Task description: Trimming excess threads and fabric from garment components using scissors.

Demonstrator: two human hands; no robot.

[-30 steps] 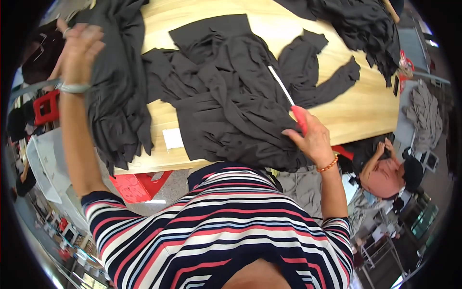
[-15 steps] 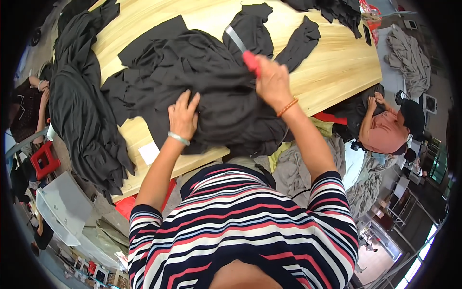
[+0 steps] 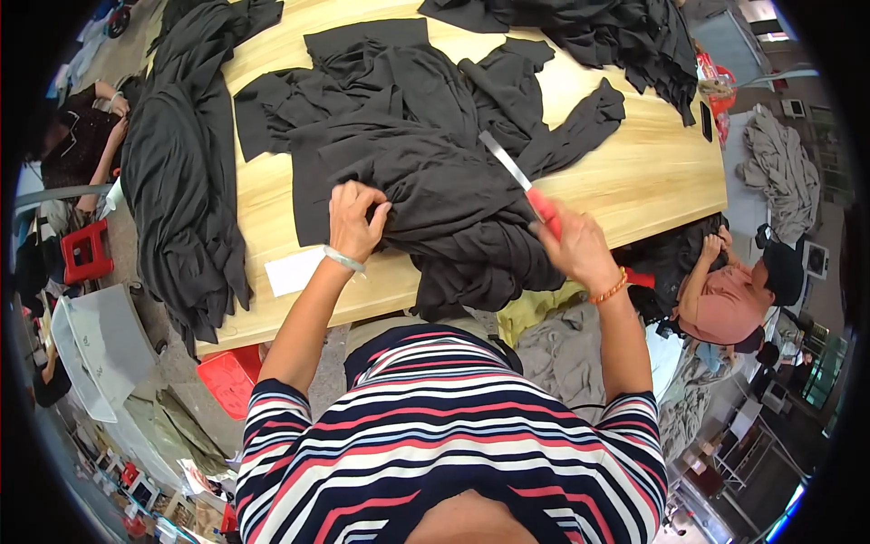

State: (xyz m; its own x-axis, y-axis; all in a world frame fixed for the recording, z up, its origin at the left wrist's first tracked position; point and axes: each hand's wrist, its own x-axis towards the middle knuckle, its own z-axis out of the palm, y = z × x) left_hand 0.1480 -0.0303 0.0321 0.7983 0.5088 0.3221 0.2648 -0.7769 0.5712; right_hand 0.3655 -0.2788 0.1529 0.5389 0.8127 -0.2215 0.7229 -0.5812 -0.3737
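A dark grey garment point(image 3: 399, 109) lies crumpled across the middle of the wooden table point(image 3: 652, 190), its lower part hanging over the near edge. My left hand point(image 3: 354, 218) rests at the garment's near left side, fingers curled and pinching a fold of the cloth. In my right hand point(image 3: 580, 249) is a red-handled tool with a flat silver blade point(image 3: 507, 161), held above the garment's right side with the blade pointing away and to the left. The exact kind of tool does not show.
A long dark cloth heap point(image 3: 186, 172) hangs over the table's left end, and another dark pile point(image 3: 607, 36) lies at the far right. A white paper point(image 3: 293, 272) and a phone point(image 3: 707, 121) are on the table. One person point(image 3: 725, 304) sits at the right, another point(image 3: 77, 150) at the left.
My right hand has come nearer and to the right with the tool. My left fingers, spread flat on the cloth before, are now curled on a fold. The garment's near part has shifted.
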